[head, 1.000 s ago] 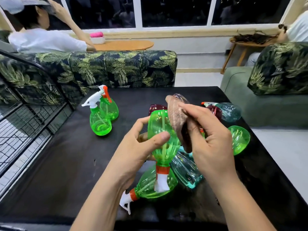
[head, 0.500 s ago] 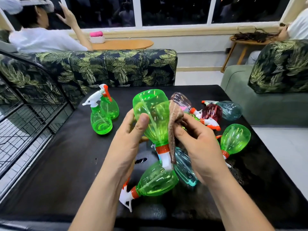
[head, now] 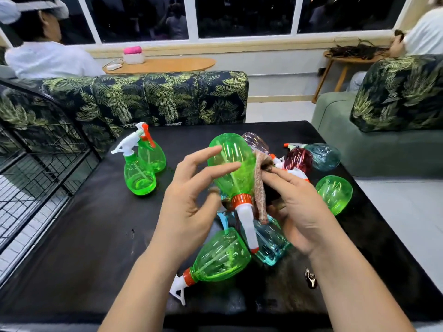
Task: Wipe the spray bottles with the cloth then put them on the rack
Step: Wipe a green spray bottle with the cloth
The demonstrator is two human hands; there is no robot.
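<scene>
**Obs.** The held green bottle (head: pixel 231 168) is at centre frame, inverted with its nozzle down, lifted above the black table (head: pixel 96 236).
- Your left hand (head: pixel 189 207) is on its left flank. The fingers are nearly straight and spread, with the tips resting on the body. The thumb is mostly hidden, so I cannot tell how much it carries.
- Your right hand (head: pixel 304 212) is on the right flank. It pinches the brown cloth (head: pixel 260 188) and presses it to the bottle wall. The cloth hangs as a narrow strip down past the orange collar.

**Judgement.** Wiping is under way, and the cloth covers one flank only. The rack (head: pixel 36 164) waits at the left edge.

**Notes for you.**
- The plastic looks smooth and light, so close the left fingers round the body before rubbing, or the bottle will likely spin away.
- Open the cloth wider, because a strip cleans little.
- Turn the bottle with the left hand against a steady cloth, then wipe the collar and trigger head.
- The lying green bottle (head: pixel 220 257) and the teal bottle (head: pixel 271 245) sit directly below the nozzle, so hold high enough not to knock them.
</scene>
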